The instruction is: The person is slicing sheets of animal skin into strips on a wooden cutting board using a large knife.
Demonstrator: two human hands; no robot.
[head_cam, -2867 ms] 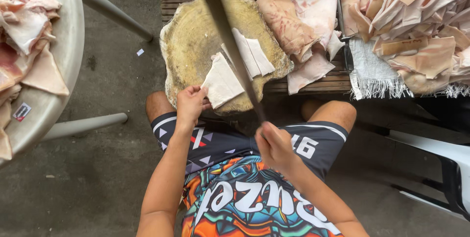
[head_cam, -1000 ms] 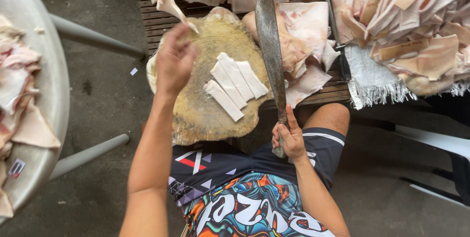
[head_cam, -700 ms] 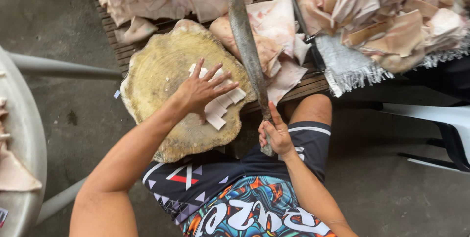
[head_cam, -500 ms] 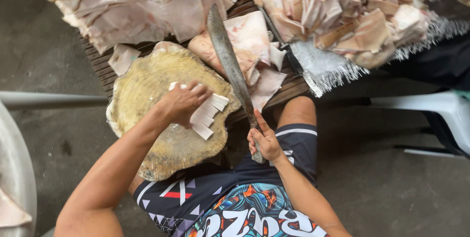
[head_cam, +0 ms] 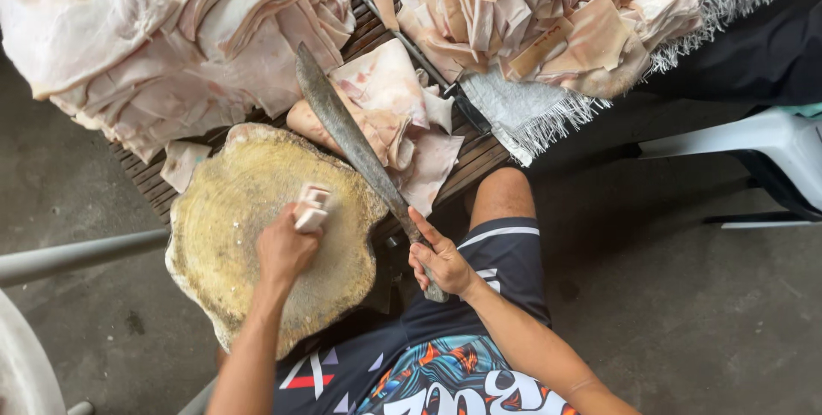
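Pale stacked strips [head_cam: 312, 207] sit pinched in the left hand [head_cam: 284, 250] near the wooden chopping block's [head_cam: 231, 235] right edge, while the right hand [head_cam: 441, 261] clamps 1 long blade [head_cam: 347, 137] whose slip could cut those fingers.

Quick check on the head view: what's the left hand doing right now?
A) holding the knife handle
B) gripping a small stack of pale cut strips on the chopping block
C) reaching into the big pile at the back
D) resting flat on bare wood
B: the left hand is closed around a small stack of pale cut strips on the round chopping block, while the right hand holds the long knife.
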